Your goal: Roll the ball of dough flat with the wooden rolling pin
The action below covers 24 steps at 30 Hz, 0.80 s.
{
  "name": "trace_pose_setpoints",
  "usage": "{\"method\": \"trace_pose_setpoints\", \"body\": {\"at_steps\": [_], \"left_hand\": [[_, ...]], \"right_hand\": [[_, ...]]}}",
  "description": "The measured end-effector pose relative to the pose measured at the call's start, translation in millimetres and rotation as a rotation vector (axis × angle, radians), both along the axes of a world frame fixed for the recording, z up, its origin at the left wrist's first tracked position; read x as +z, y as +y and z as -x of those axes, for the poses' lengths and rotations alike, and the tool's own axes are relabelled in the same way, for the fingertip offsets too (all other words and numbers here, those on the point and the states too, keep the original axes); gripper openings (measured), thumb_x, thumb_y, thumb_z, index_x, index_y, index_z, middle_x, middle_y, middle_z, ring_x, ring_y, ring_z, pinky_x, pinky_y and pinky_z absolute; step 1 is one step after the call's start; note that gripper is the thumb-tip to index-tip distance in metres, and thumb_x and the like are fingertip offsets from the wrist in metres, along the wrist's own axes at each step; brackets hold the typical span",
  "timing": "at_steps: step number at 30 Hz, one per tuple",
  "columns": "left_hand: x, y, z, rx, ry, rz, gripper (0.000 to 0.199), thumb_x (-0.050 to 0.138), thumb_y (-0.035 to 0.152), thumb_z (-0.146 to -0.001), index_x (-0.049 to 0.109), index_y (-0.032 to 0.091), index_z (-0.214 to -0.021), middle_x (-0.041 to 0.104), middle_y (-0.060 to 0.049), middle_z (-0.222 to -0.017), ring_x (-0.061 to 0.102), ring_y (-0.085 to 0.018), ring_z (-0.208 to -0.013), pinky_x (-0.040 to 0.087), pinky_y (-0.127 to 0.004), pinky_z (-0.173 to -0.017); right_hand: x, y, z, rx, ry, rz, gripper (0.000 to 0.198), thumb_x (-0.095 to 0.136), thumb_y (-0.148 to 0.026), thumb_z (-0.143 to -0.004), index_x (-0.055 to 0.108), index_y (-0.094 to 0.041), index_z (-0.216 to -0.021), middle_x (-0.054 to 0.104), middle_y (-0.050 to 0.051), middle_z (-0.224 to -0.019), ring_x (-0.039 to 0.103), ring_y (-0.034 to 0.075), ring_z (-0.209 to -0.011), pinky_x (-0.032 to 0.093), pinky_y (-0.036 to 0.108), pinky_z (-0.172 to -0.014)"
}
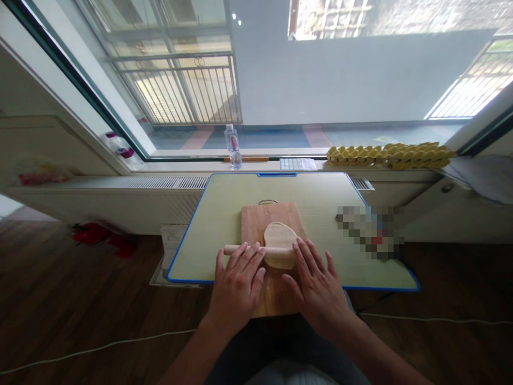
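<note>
A pale wooden rolling pin (276, 252) lies crosswise over a flat, rounded sheet of dough (280, 233). The dough rests on a wooden cutting board (250, 219), which has a metal handle at its far end. My left hand (238, 278) lies with outstretched fingers on top of the pin's left part, and the pin's left end sticks out past it. On the pin's right end rest the straight fingers of my right hand (315, 275), its thumb spread to the side over the board. The right tip of the pin is hidden under those fingers.
The board sits on a light green folding table (224, 198) with a blue rim. At the table's right lies a pixelated item (371, 232). On the window sill stand a plastic bottle (233, 147) and a yellow woven thing (388, 156). A red fire extinguisher (104, 238) is on the floor.
</note>
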<state>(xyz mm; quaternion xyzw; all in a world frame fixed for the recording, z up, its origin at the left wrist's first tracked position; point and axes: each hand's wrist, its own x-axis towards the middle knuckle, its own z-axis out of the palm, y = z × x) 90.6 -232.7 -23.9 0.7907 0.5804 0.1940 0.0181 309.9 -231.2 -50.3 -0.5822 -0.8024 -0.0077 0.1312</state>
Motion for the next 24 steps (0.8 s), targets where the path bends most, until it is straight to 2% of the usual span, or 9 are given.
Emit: {"method": "trace_pose_setpoints", "body": {"at_steps": [6,12,15,21,24], "left_hand": [[-5.7,28,-3,0.019,0.01,0.019,0.045,0.043,0.035,-0.109,0.053,0.031,-0.153,0.054,-0.005,-0.16,0.047,-0.028,-0.151,0.017,-0.069,-0.128],[-0.7,57,-6,0.037,0.027,0.025,0.044,0.044,0.039,-0.108,0.055,0.031,-0.151,0.056,-0.006,-0.158,0.049,-0.028,-0.149,0.02,-0.067,-0.127],[1.0,50,-6,0.025,0.022,0.019,0.044,0.044,0.038,-0.108,0.057,0.03,-0.15,0.058,-0.007,-0.157,0.052,-0.027,-0.147,0.022,-0.066,-0.127],[-3.6,13,-4,-0.004,0.011,0.004,0.046,0.042,0.035,-0.109,0.054,0.028,-0.153,0.056,-0.008,-0.157,0.051,-0.028,-0.147,0.022,-0.064,-0.128],[-6.7,12,-3,-0.003,0.015,-0.002,0.047,0.041,0.035,-0.109,0.053,0.029,-0.154,0.055,-0.008,-0.159,0.049,-0.028,-0.149,0.02,-0.064,-0.129]], "right_hand": [[8,40,3,-0.025,-0.007,0.061,0.069,0.033,-0.054,-0.108,0.034,-0.016,-0.166,0.035,0.014,-0.17,0.028,0.032,-0.159,0.017,0.062,-0.127],[21,76,11,-0.087,-0.017,0.132,0.071,0.026,-0.058,-0.109,0.035,-0.015,-0.166,0.035,0.013,-0.171,0.026,0.033,-0.159,0.018,0.064,-0.127],[19,68,10,-0.08,-0.014,0.115,0.073,0.028,-0.059,-0.108,0.035,-0.014,-0.165,0.035,0.014,-0.17,0.026,0.034,-0.159,0.017,0.065,-0.127],[4,24,2,-0.047,0.008,0.038,0.073,0.03,-0.058,-0.108,0.033,-0.014,-0.166,0.035,0.014,-0.171,0.027,0.032,-0.159,0.02,0.063,-0.127],[1,23,2,-0.047,0.01,0.023,0.072,0.03,-0.057,-0.108,0.032,-0.014,-0.166,0.034,0.014,-0.171,0.026,0.031,-0.159,0.022,0.062,-0.126]]}}
